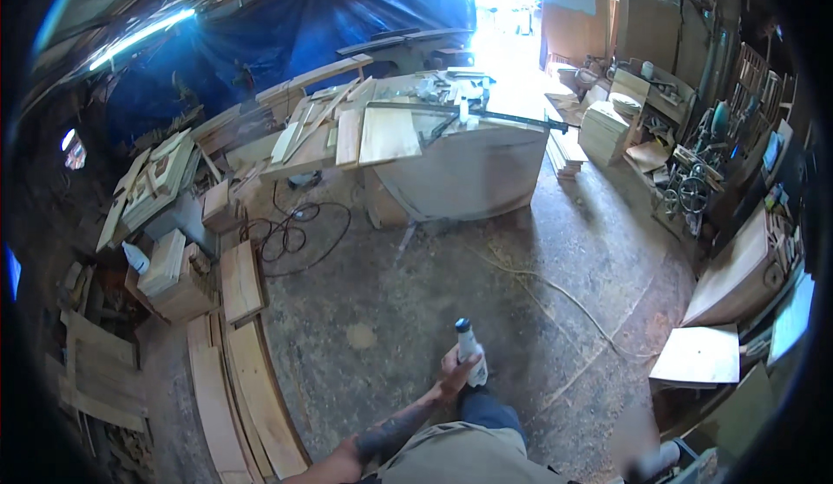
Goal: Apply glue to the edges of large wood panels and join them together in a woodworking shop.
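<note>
My left hand [455, 373] is closed around a slim whitish bottle [467, 342] with a dark cap. It holds the bottle upright in front of my body, above the concrete floor. At the lower right a blurred skin-coloured shape looks to be my right hand [636, 439]. Motion smears its fingers, so what it holds, if anything, does not show. Close by it lies a pale, rounded thing [658, 460] that I cannot make out.
Ahead stands a workbench [464, 176] piled with boards and clamps. Long planks [260, 389] and stacked wood blocks [178, 280] line the left. A cable [590, 315] and a coiled hose [291, 241] lie on the floor. Panels [697, 354] and machinery [691, 193] crowd the right.
</note>
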Action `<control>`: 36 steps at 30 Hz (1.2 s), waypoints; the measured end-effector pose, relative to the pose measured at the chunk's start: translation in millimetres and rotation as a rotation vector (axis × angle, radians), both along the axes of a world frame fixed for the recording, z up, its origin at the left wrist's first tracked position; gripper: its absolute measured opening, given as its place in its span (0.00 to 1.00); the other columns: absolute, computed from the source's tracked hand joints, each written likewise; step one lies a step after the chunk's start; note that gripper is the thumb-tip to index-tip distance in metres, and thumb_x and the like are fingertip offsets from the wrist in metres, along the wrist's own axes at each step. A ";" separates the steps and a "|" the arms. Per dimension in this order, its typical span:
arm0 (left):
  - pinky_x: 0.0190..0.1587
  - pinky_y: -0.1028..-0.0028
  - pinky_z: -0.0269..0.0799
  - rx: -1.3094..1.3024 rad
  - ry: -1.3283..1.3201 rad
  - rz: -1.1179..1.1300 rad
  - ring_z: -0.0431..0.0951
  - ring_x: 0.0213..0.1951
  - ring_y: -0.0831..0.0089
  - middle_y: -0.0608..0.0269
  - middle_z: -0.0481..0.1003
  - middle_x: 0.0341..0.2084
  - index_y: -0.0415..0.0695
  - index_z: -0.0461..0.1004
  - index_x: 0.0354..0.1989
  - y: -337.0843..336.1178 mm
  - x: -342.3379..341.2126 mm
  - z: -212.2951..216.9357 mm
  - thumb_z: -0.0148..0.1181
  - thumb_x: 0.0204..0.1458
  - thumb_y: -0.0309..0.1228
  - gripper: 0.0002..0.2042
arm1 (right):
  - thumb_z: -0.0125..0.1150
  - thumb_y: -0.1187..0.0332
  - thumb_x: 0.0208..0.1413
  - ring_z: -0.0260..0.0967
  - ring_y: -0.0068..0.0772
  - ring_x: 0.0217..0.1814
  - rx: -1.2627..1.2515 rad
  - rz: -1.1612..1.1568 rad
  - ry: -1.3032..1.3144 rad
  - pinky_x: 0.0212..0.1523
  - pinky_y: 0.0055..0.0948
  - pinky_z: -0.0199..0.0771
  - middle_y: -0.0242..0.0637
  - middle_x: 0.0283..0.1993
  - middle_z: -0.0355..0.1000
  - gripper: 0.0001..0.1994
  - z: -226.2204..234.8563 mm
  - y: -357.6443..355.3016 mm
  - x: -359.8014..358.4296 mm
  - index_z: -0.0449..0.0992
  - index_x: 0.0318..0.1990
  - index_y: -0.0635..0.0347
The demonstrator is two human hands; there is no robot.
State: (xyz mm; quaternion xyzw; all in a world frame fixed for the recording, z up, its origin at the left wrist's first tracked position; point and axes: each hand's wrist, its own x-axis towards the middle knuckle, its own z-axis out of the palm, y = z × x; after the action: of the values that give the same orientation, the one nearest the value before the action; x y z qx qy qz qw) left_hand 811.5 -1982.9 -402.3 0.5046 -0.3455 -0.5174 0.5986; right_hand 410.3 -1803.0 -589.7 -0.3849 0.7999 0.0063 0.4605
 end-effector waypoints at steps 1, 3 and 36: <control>0.43 0.72 0.73 0.047 -0.004 0.028 0.76 0.39 0.77 0.67 0.76 0.37 0.41 0.74 0.46 -17.1 15.0 -36.7 0.65 0.58 0.42 0.17 | 0.62 0.52 0.55 0.78 0.56 0.42 0.002 0.056 -0.005 0.45 0.42 0.78 0.48 0.41 0.81 0.21 -0.6 -38.5 9.6 0.82 0.42 0.63; 0.42 0.72 0.73 0.062 0.101 0.076 0.76 0.38 0.77 0.67 0.76 0.36 0.41 0.74 0.45 -45.6 28.8 -57.4 0.65 0.57 0.42 0.17 | 0.61 0.53 0.55 0.77 0.56 0.42 0.004 0.125 -0.028 0.44 0.42 0.78 0.48 0.41 0.81 0.20 -9.5 -114.7 25.8 0.82 0.41 0.63; 0.50 0.66 0.74 -0.123 0.134 0.018 0.78 0.43 0.70 0.58 0.79 0.39 0.41 0.73 0.53 -778.9 359.7 20.4 0.65 0.46 0.39 0.26 | 0.70 0.66 0.48 0.76 0.29 0.34 -0.495 -0.276 0.097 0.38 0.33 0.77 0.36 0.29 0.79 0.08 -16.6 -971.6 255.0 0.80 0.31 0.60</control>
State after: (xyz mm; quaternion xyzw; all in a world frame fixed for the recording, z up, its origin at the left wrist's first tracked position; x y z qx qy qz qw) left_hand 1171.3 -2761.7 -382.0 0.4343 -0.3313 -0.5223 0.6549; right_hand 665.4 -2774.5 -606.2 -0.3725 0.8429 -0.2335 0.3100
